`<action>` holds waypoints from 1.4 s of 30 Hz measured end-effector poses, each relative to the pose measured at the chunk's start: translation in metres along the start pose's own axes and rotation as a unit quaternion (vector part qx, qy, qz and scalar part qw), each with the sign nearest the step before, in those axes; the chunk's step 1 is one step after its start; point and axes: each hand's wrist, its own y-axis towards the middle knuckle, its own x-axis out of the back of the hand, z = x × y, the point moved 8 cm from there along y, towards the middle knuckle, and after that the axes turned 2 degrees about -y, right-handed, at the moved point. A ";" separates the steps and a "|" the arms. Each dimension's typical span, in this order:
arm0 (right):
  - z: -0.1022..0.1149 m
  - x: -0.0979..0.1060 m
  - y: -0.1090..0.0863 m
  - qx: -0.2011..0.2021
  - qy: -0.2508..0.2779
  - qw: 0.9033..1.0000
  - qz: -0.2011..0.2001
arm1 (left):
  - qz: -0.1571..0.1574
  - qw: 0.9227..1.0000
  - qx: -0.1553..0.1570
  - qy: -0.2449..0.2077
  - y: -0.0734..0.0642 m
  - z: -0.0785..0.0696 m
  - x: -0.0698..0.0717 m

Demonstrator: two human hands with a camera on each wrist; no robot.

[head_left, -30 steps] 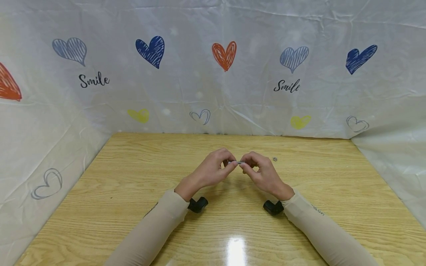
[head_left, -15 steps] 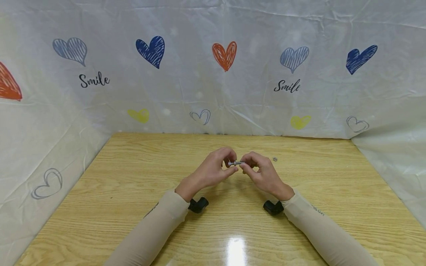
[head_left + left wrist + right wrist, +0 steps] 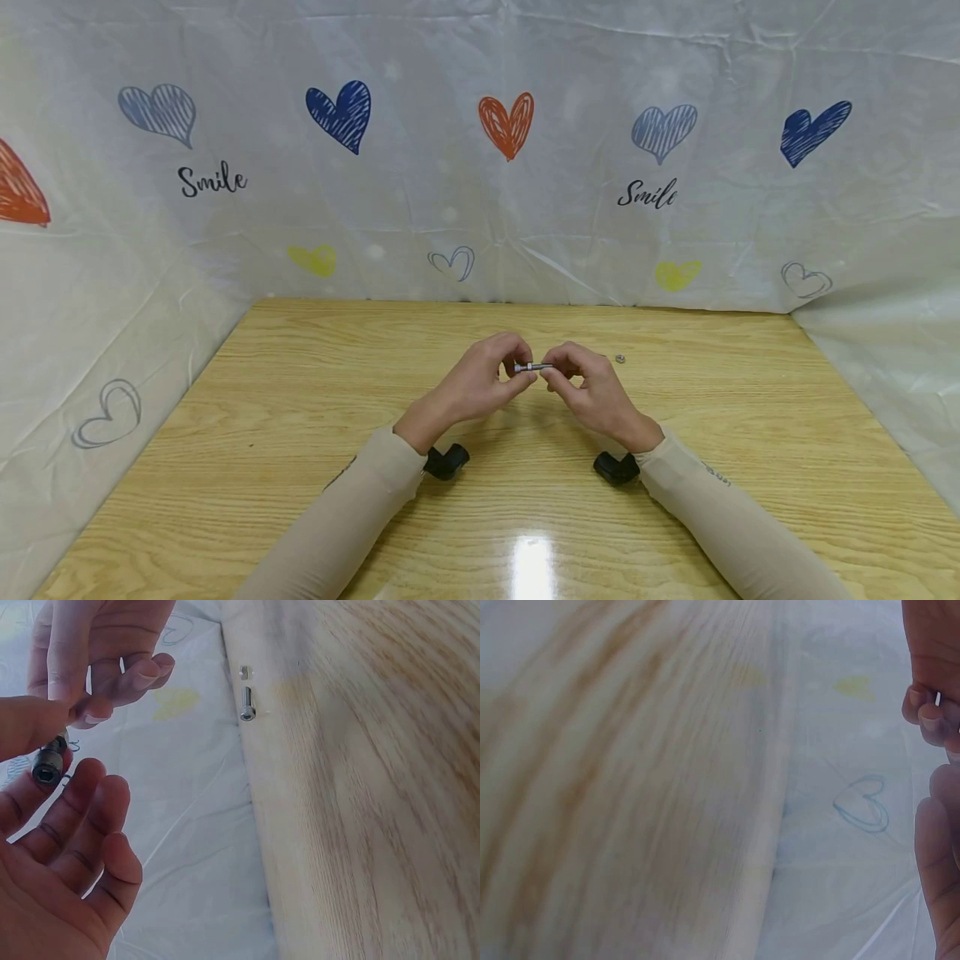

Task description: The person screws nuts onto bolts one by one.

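A silver socket-head bolt (image 3: 519, 368) with a nut (image 3: 530, 367) on its shank is held level above the table, its head toward the left. My right hand (image 3: 596, 395) pinches the threaded end between thumb and fingers. Around the nut, the thumb and index finger of my left hand (image 3: 476, 385) close in a pinch. The left wrist view shows the hex socket of the bolt head (image 3: 47, 772) under my left thumb, whose tip hides the nut; the other left fingers curl loosely. In the right wrist view both hands appear only partly, at the right edge.
Another nut (image 3: 620, 358) lies on the wooden table (image 3: 337, 467) just beyond my right hand. Beside it, the left wrist view shows a second socket-head bolt (image 3: 247, 705). White cloth (image 3: 420, 192) printed with hearts stands behind the table and at its sides.
My left thumb and fingers first covered the nut, then spread apart and uncovered it, and now the thumb is back up against it. My right hand keeps its hold in the same place.
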 end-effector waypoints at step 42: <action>-0.011 -0.002 -0.002 0.000 -0.004 1.000 0.002 | -0.010 0.999 -0.032 0.003 0.000 -0.002 -0.001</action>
